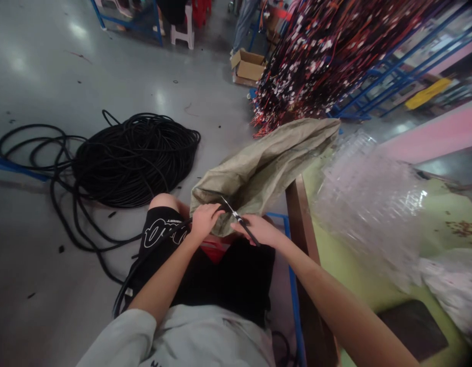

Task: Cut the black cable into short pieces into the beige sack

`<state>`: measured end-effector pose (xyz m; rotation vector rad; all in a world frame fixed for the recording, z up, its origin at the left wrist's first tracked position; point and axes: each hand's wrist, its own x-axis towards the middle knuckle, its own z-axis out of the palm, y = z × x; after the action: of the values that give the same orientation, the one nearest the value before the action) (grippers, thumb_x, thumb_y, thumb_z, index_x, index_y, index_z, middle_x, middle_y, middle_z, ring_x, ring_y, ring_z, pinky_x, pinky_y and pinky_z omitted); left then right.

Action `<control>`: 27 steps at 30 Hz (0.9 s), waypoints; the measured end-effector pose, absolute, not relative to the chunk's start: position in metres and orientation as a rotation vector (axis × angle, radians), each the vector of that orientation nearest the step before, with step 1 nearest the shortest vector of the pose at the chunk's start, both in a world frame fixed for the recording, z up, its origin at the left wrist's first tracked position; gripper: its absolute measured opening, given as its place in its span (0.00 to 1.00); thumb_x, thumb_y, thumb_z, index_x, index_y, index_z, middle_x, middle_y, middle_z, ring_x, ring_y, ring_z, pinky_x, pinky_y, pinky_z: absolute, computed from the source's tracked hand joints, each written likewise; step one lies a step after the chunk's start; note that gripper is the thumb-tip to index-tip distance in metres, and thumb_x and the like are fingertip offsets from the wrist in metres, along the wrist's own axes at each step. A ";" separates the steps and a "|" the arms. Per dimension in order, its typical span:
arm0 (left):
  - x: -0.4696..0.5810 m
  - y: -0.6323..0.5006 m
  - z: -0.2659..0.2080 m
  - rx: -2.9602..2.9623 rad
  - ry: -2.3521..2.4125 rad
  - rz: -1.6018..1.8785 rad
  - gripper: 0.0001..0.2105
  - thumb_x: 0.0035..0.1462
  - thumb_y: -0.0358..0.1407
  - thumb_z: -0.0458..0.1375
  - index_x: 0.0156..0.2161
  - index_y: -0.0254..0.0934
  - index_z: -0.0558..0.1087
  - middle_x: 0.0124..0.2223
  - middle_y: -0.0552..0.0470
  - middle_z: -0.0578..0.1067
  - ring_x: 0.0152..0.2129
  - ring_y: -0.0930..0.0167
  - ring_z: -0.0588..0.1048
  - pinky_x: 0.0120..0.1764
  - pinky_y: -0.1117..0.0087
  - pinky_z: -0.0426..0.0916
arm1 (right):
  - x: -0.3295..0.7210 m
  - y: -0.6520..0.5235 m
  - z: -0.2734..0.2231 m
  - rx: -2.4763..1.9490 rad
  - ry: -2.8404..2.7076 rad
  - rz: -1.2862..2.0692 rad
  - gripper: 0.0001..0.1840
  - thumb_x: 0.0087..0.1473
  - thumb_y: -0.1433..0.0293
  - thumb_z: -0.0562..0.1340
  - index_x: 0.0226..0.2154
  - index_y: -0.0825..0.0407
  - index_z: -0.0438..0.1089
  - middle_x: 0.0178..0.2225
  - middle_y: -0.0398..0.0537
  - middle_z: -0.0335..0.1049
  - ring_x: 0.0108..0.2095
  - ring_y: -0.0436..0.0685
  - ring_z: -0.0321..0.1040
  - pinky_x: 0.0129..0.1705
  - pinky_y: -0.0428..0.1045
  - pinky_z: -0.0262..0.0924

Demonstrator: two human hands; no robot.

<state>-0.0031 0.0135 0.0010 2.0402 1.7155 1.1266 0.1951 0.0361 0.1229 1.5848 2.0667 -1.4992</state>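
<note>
My left hand (204, 222) is closed around the end part of a thick black cable (159, 238), which runs back over my left thigh. In my right hand (261, 230) is a slim knife (244, 224) with a dark handle and a thin pale blade. Its blade points up and left, close to the cable end by my left fingertips; whether it touches the cable I cannot tell. Just beyond both hands, a crumpled tan woven sack (236, 171) lies with its mouth gaping towards me. The fingers of my right hand are partly hidden behind the handle.
A big coil of black cable (134, 158) lies on the floor to the left, with loose loops trailing. Right of me is a yellow-green tabletop (346, 278) bearing clear plastic packaging (373, 204) and a dark flat object (412, 329). Wire bundles (316, 66) and a cardboard box (249, 66) are farther off.
</note>
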 end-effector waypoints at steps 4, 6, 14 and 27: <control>-0.003 0.012 0.006 2.183 1.785 1.043 0.14 0.63 0.43 0.52 0.46 0.37 0.75 0.40 0.47 0.79 0.36 0.67 0.75 0.39 0.66 0.63 | 0.195 0.037 0.122 1.626 2.203 -1.389 0.23 0.53 0.48 0.62 0.33 0.52 0.66 0.28 0.45 0.71 0.27 0.54 0.69 0.27 0.45 0.58; -0.002 0.011 0.009 2.268 1.800 0.943 0.14 0.63 0.42 0.52 0.47 0.38 0.74 0.39 0.47 0.79 0.35 0.66 0.74 0.38 0.64 0.61 | 0.195 0.037 0.122 1.633 2.222 -1.252 0.22 0.52 0.48 0.63 0.30 0.52 0.68 0.28 0.46 0.72 0.29 0.55 0.69 0.28 0.45 0.57; 0.001 0.012 0.003 2.025 1.826 0.968 0.15 0.64 0.43 0.51 0.47 0.36 0.74 0.41 0.46 0.78 0.37 0.66 0.75 0.41 0.65 0.65 | 0.191 0.036 0.127 1.758 2.186 -1.073 0.19 0.53 0.51 0.63 0.34 0.50 0.69 0.32 0.48 0.74 0.33 0.59 0.71 0.32 0.46 0.57; 0.005 0.014 0.006 1.809 1.636 1.059 0.12 0.61 0.35 0.53 0.50 0.37 0.68 0.44 0.48 0.74 0.40 0.69 0.75 0.42 0.70 0.69 | 0.193 0.038 0.121 1.764 2.194 -1.189 0.21 0.56 0.50 0.60 0.29 0.51 0.66 0.26 0.47 0.71 0.25 0.54 0.68 0.26 0.45 0.55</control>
<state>0.0052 0.0144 0.0060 1.8086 1.6357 1.0587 0.1926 0.0377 0.1207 1.7636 2.1942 -1.1887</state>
